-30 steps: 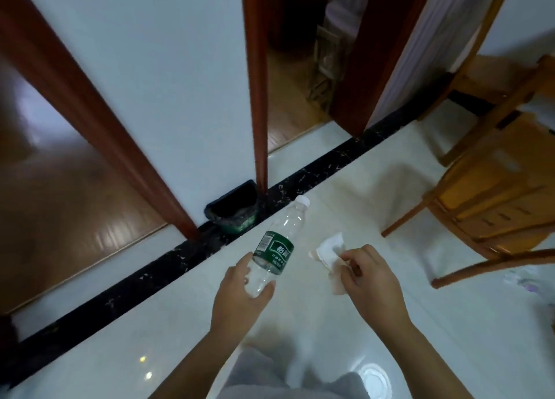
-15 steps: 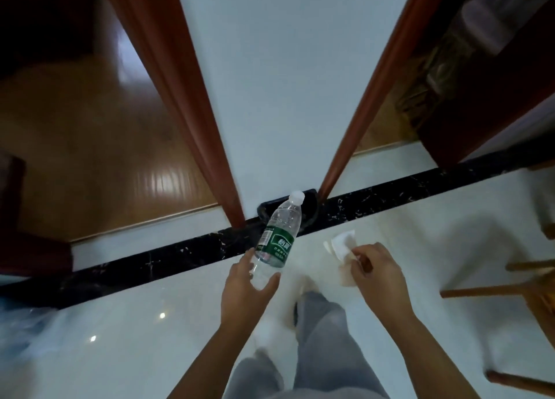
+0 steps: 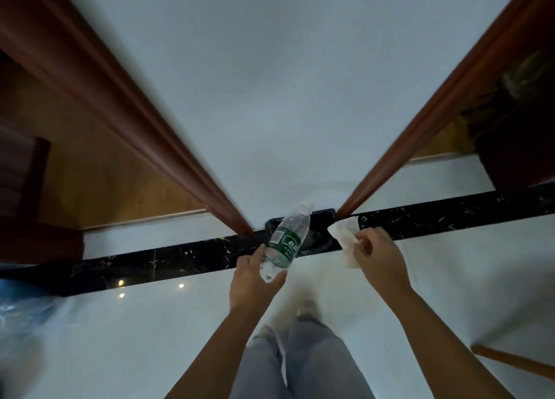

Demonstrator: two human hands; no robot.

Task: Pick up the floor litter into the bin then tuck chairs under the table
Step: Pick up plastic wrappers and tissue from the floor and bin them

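My left hand (image 3: pixel 253 281) grips the base of a clear plastic bottle (image 3: pixel 286 242) with a green label and white cap, tilted up and away from me. My right hand (image 3: pixel 380 259) pinches a crumpled white tissue (image 3: pixel 344 238). Both are held in front of a small black-lined bin (image 3: pixel 321 232) that stands against the white wall on a black marble floor strip. The bottle covers most of the bin. One wooden chair leg (image 3: pixel 510 364) shows at the lower right edge.
Two reddish wooden door frames (image 3: pixel 150 128) flank the white wall section. Wooden flooring lies behind the left opening, with dark furniture (image 3: pixel 21 194) there. A blue-tinted plastic bag (image 3: pixel 21 305) lies at the far left. My legs and shoes (image 3: pixel 303 308) stand on pale glossy tiles.
I have walked closer to the bin. Bottle and tissue now sit directly in front of it, and the chairs have dropped out of view to the right.
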